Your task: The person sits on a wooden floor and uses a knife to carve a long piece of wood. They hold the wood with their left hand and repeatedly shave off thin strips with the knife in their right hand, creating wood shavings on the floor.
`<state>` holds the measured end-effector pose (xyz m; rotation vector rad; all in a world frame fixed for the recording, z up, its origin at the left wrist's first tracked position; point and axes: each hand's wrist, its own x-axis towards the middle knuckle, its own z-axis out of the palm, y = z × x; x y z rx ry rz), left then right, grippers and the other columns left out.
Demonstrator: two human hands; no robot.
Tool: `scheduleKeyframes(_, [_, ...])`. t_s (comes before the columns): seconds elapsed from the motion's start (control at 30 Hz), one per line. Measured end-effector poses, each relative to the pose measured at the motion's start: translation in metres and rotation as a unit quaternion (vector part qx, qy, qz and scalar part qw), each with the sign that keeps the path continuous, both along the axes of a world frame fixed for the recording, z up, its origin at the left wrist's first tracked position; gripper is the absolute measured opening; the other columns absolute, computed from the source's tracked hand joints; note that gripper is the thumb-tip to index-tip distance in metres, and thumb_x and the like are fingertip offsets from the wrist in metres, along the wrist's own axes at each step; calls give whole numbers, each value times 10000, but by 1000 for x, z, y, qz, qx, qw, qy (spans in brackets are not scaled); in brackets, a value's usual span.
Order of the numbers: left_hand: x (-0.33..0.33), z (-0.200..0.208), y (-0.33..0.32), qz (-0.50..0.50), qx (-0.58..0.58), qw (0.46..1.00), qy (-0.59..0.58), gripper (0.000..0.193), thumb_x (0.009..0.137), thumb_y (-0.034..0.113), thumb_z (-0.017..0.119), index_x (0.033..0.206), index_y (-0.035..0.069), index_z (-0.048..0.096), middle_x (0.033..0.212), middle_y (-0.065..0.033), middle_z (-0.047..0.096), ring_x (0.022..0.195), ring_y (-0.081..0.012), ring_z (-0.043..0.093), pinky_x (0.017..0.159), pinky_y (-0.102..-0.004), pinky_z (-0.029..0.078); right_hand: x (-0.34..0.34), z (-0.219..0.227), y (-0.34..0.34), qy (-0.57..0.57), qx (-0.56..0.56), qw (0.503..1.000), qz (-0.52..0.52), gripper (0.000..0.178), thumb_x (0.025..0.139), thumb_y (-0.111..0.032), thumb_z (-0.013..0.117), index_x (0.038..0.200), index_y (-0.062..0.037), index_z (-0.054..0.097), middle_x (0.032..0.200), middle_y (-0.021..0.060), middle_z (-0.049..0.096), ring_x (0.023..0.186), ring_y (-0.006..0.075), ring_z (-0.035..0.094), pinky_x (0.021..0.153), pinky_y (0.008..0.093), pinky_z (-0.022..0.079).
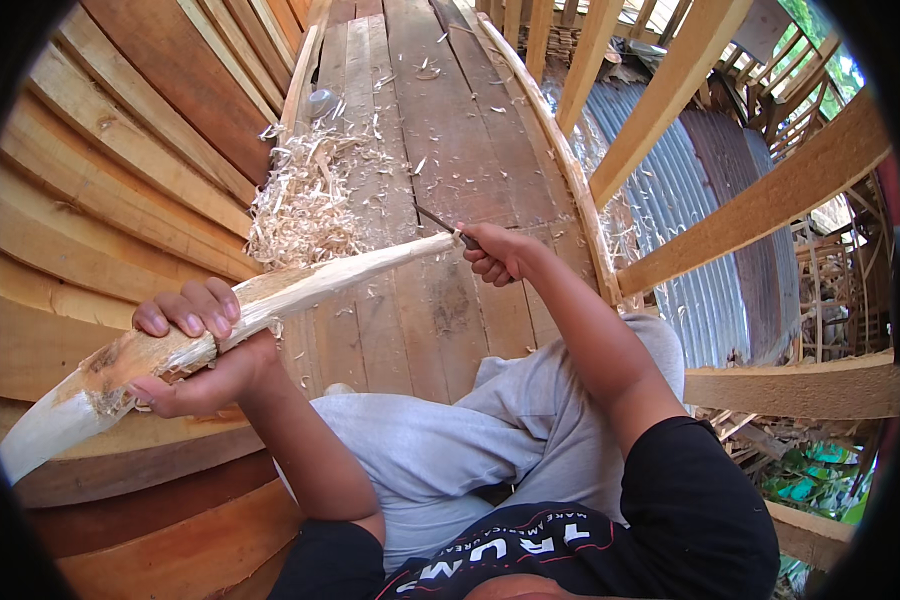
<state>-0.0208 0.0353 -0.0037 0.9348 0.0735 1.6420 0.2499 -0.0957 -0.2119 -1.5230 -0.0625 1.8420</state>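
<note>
A long pale piece of wood (340, 275), thick and rough at the left and narrowing toward the middle, slants across above my lap. My left hand (205, 350) is wrapped round its thicker part, the thumb below and the fingers over the top. At the thin end, my right hand (495, 252) is closed on the handle of a knife. The knife's dark narrow blade (432, 216) points up and to the left, just beyond the wood's tip. Whether the blade touches the wood I cannot tell; most of the handle is hidden in my fingers.
Curled wood shavings (305, 205) are heaped on the plank floor (460, 130) by the left board wall (120, 150). A small round clear object (322, 102) lies behind them. Wooden rails (760, 215) run along the right, with corrugated metal sheets (670, 200) beyond. My legs in grey trousers (420, 440) are folded below.
</note>
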Motion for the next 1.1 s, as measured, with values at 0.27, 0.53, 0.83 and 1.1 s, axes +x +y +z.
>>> scheduleKeyframes(0.27, [6, -4, 1, 33, -4, 999, 18, 593, 788, 697, 480, 836, 112, 393, 619, -5, 399, 431, -106, 380, 440, -242, 357, -19, -11, 9, -505, 45, 860, 61, 764, 855, -696, 380, 670, 10, 606, 656, 185, 591, 624, 302, 605, 556, 409, 466])
scheduleKeyframes(0.53, [11, -4, -5, 58, -26, 998, 20, 528, 805, 644, 493, 843, 124, 413, 634, 3, 413, 468, -99, 396, 472, -238, 357, -22, -25, 9, -578, 30, 815, -7, 806, 881, -662, 380, 699, 86, 620, 679, 273, 602, 719, 398, 635, 648, 466, 464])
scheduleKeyframes(0.83, [1, -1, 0, 57, -19, 998, 18, 495, 810, 615, 492, 841, 128, 414, 636, 7, 409, 480, -101, 388, 485, -236, 350, -8, -17, 3, -16, 41, 998, -51, 634, 875, -705, 320, 532, -186, 200, 472, -59, 187, 378, 72, 152, 344, 261, 147])
scheduleKeyframes(1.1, [5, -9, 5, 50, -25, 998, 30, 554, 784, 665, 489, 843, 121, 401, 613, 4, 406, 456, -107, 402, 481, -253, 362, -27, -9, 12, -383, 2, 923, -30, 687, 830, -741, 388, 501, -138, 358, 463, -10, 332, 365, 107, 313, 328, 274, 237])
